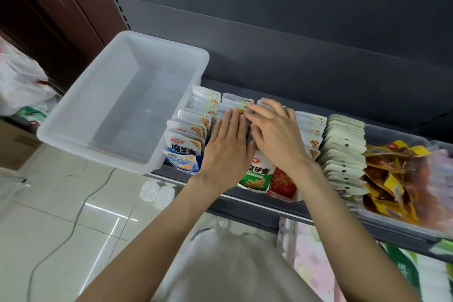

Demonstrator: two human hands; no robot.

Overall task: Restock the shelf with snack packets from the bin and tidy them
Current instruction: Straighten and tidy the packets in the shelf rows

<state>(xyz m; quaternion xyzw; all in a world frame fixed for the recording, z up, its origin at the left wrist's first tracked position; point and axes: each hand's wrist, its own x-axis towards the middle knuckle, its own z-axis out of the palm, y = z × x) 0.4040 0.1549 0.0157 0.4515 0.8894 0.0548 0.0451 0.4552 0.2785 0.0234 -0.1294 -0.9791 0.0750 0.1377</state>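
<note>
A clear plastic bin (81, 130) rests on the shelf's left end with nothing inside. Rows of snack packets stand upright on the dark shelf (245, 197): a blue-fronted row (186, 135), a green-fronted row (257, 174), a red-fronted row (282, 181) and a white row (343, 144). My left hand (226, 149) lies flat with straight fingers on the packet tops between the blue and green rows. My right hand (274, 130) presses down on the tops of the green and red rows, fingers slightly bent. Both hands hide the packets beneath them.
Loose orange and brown packets (392, 174) fill a clear tray at the shelf's right. A white plastic bag (19, 81) sits at far left. A grey cable (73, 223) runs over the tiled floor. More goods lie on the lower shelf (404, 274).
</note>
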